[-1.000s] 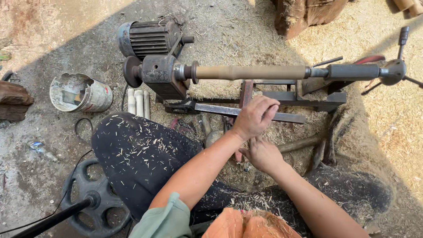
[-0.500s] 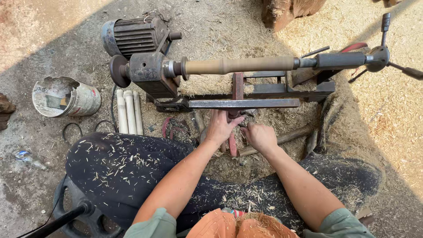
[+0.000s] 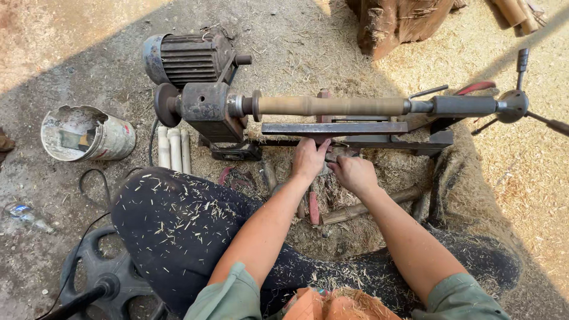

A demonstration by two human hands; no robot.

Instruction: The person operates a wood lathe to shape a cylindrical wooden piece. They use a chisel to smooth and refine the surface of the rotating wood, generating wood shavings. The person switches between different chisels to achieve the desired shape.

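Note:
A small lathe sits on the ground, with a grey motor (image 3: 186, 56) at the left and a tailstock (image 3: 468, 105) at the right. A round wooden spindle (image 3: 332, 105) is mounted between them. Just below it lies a flat steel tool rest bar (image 3: 335, 127). My left hand (image 3: 308, 160) reaches under the bar, fingers curled at its reddish post (image 3: 323, 95). My right hand (image 3: 354, 173) is closed beside it on a small grey metal part (image 3: 336, 155) at the post's base. My legs in dark trousers speckled with shavings (image 3: 178, 225) lie on either side.
A dented paint can (image 3: 112, 139) and white tubes (image 3: 175, 148) lie left of the lathe. A plastic bottle (image 3: 24, 216) and a black spoked wheel (image 3: 101, 278) are at lower left. Red-handled tools (image 3: 313, 207) and sticks (image 3: 361, 208) lie under my hands. A log stump (image 3: 403, 21) stands behind.
My left hand came down off the top of the tool rest bar. The bar went from skewed to level with the spindle. Both hands now meet under it at the post.

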